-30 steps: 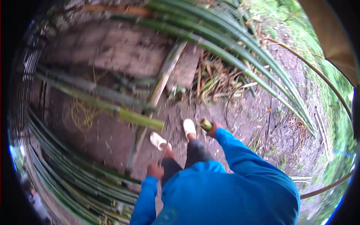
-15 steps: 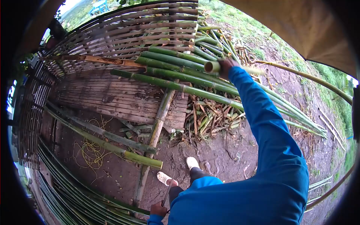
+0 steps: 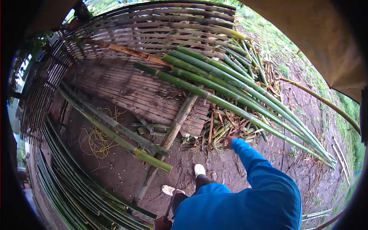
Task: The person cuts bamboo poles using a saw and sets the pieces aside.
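Observation:
My right hand [image 3: 229, 142] hangs over the heap of bamboo scraps [image 3: 218, 128], with no bamboo visible in it; its fingers are small and blurred but look loose. Beyond it, several long green bamboo poles [image 3: 226, 100] lie slanting across a bamboo support pole [image 3: 178, 122]. At the bottom edge my left hand [image 3: 163, 223] is closed around a narrow dark tool [image 3: 170, 205], which points up past my leg; its kind is unclear. A pale yellow-green bamboo piece [image 3: 234, 33] lies at the far pile of cut bamboo [image 3: 245, 53].
A slatted bamboo platform [image 3: 115, 84] with a slatted side [image 3: 153, 28] stands ahead. Thinner bamboo poles [image 3: 61, 184] lie at the lower left, near a tangle of yellow cord [image 3: 97, 143]. A cut pole [image 3: 126, 147] rests on the support. A brown tarp [image 3: 306, 34] hangs at the upper right.
My right hand has let go of a short bamboo piece and come down and back towards me. A pale piece now shows at the far pile. My view has shifted slightly; my left hand keeps its tool.

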